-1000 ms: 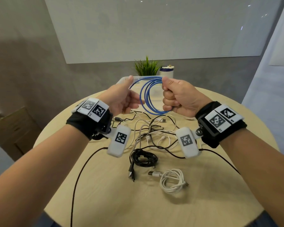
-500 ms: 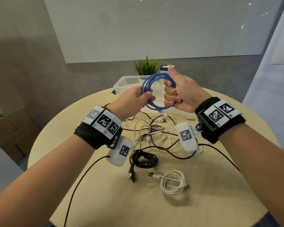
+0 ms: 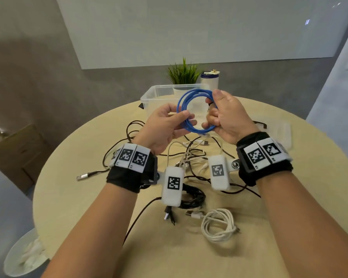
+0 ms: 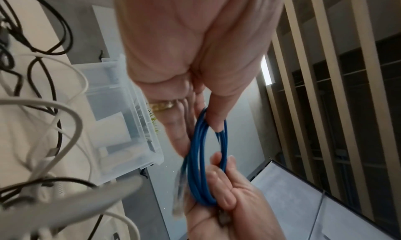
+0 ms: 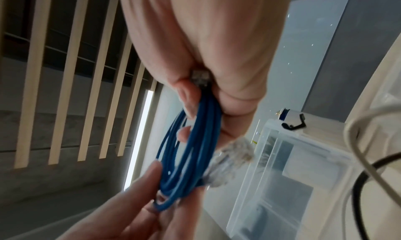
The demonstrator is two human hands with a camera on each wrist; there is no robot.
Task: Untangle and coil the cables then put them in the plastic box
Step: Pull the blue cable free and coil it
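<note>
Two hands hold one blue cable [image 3: 197, 111] in the air above the worktop [image 3: 289, 197], already wound into a ring of several turns. On the left side of the ring, the left hand [image 3: 165, 127] pinches the turns between thumb and fingertips. The left wrist view shows its thumb pressed on the bundle [image 4: 204, 151], and a clear plug [image 4: 179, 195], blurred, hangs loose beside the strands. On the right side, the right hand [image 3: 227, 117] curls round the ring, thumb on top; the right wrist view shows the other plug [image 5: 200, 77] tucked in its palm.

The step in hand looks like finishing the coil. To do it well, the person would likely keep one pinch firm so the turns stay even, wrap or tuck the loose plug end through the ring so it cannot spring open, then carry it forward to the plastic box [image 3: 149, 97], which stands open just beyond the hands.

A slack grip risks the stiff turns fanning out. Below, a black coil [image 3: 191, 195] and a white coil [image 3: 219, 225] lie near a tangle [image 3: 189, 157] of cables not yet sorted.
</note>
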